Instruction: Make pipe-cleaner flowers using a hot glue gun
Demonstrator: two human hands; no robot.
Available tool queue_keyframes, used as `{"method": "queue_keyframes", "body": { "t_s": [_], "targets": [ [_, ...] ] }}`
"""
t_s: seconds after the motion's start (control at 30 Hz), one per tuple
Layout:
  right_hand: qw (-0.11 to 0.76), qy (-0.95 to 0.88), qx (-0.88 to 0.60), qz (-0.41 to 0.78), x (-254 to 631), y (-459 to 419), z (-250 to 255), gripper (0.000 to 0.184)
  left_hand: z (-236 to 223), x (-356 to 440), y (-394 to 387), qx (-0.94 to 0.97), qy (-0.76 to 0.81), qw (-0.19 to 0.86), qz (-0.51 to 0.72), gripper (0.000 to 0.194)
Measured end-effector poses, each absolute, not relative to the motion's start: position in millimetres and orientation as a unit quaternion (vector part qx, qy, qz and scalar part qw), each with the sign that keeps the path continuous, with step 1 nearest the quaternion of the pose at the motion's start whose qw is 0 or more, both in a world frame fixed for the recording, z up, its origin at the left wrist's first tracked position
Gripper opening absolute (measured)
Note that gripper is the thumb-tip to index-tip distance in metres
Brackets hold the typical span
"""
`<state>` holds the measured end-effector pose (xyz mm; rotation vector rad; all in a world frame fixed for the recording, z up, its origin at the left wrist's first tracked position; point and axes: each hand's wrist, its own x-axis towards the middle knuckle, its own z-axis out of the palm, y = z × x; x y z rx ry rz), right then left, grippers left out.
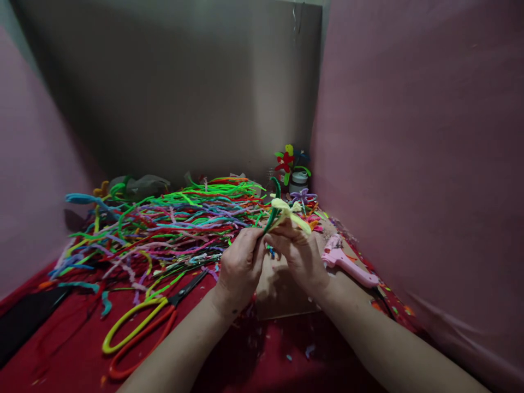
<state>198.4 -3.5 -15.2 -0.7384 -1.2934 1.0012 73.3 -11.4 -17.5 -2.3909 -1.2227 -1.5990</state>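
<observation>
My left hand is closed, its fingers pinching a dark green pipe cleaner piece that curves up like a leaf. Beside it, my right hand is closed on a pale yellow pipe cleaner flower whose petals stick out above the fingers. Both hands meet in the middle, so the join between green and yellow is hidden. Under them lies a piece of cardboard.
Many coloured pipe cleaners are heaped to the left. Scissors with yellow and red handles lie in front of them. At right rests a pink glue gun. A jar and finished flowers stand by the back wall.
</observation>
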Motion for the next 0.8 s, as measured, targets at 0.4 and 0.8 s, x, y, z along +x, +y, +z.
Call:
{"method": "queue_keyframes", "body": {
  "t_s": [0.4,0.8],
  "targets": [
    [0.643,-0.573,-0.319,0.394,194,-8,-10,0.016,-11,72,-13,-0.737,-0.427,-0.052,-0.522,0.011],
    [0.626,-0.571,-0.299,0.44,197,3,-23,0.018,-1,76,-19,-0.573,-0.382,-0.49,-0.534,0.014]
  ]
}}
